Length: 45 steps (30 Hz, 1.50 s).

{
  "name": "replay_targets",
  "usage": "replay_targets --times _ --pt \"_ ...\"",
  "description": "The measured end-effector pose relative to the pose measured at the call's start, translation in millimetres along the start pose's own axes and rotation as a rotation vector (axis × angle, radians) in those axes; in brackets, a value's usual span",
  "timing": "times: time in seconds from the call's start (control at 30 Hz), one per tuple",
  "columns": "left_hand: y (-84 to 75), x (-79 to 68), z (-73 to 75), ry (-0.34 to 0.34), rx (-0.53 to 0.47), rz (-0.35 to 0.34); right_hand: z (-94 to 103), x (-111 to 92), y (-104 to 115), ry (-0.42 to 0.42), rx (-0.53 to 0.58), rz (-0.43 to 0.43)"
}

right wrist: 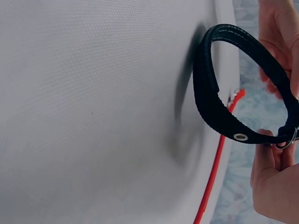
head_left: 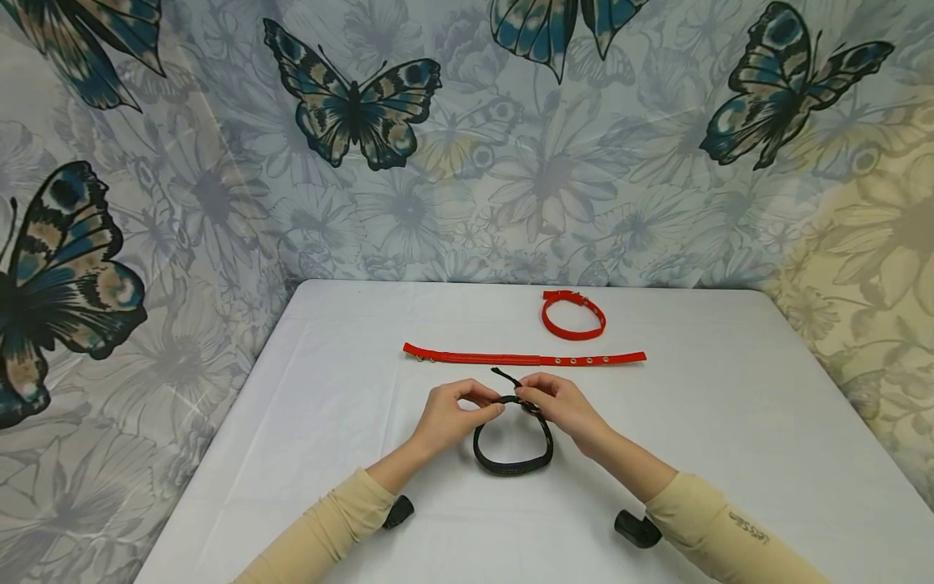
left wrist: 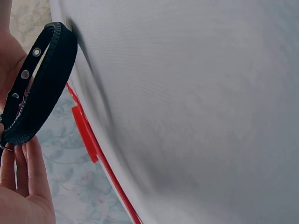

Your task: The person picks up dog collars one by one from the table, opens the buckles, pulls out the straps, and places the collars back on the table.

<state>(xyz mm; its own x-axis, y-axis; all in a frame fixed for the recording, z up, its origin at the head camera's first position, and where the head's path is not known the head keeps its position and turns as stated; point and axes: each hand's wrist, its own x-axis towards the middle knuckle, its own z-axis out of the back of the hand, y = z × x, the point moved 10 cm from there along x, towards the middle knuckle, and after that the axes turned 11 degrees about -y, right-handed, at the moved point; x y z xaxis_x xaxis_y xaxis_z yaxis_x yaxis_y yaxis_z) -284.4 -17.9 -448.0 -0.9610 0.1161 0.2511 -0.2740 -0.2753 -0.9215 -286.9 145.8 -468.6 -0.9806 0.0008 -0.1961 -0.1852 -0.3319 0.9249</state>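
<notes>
Black strap: bent into a loop, near the middle of the white table, between the two hands; whether its lower edge touches the surface cannot be told.
Black strap, details: stitched edging; metal eyelets; a metal ring close to the gripping fingers; narrow free end pointing away from the person, toward the red pieces.
Left hand: thumb and forefinger nearly closed, pinching the far side of the black loop at its left.
Right hand: fingers bent, thumb and fingertips pinching the far side of the loop at its right, just beside the free end.
Red strap: laid out almost straight across the table, beyond the hands; row of eyelets along its right half, metal fittings near its left end.
Red loop: a closed ring on the table, beyond the right half of the red strap and apart from it; short end projecting left.
Sleeves: left sleeve and right sleeve, both pale yellow; dark lettering on the right one.
Wrist pieces: black, one beside each cuff, left wrist piece and right wrist piece.
Backdrop: grey-blue floral covering with large blue, tan and black butterflies, yellowish at far right.
</notes>
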Motion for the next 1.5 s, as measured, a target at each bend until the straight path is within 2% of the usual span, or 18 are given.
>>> replay_targets --times 0.2,0.63,1.03,1.23,1.5 --pt "-2.4 -1.4 -1.5 0.008 -0.009 -0.006 -1.4 -2 6 0.012 0.005 0.062" --pt "-1.6 -2.8 -0.8 -0.001 -0.002 -0.014 3.3 -2 13 -0.088 -0.037 0.124" --pt "0.6 -3.2 -0.2 -0.008 -0.026 0.001 10.8 -1 16 -0.164 -0.043 0.137" --pt "2.1 -3.4 1.1 -0.023 -0.013 0.004 18.3 -2 21 -0.175 -0.013 0.163" --pt "1.3 -3.9 0.8 -0.026 -0.029 0.01 22.6 1 17 -0.165 0.053 0.122"
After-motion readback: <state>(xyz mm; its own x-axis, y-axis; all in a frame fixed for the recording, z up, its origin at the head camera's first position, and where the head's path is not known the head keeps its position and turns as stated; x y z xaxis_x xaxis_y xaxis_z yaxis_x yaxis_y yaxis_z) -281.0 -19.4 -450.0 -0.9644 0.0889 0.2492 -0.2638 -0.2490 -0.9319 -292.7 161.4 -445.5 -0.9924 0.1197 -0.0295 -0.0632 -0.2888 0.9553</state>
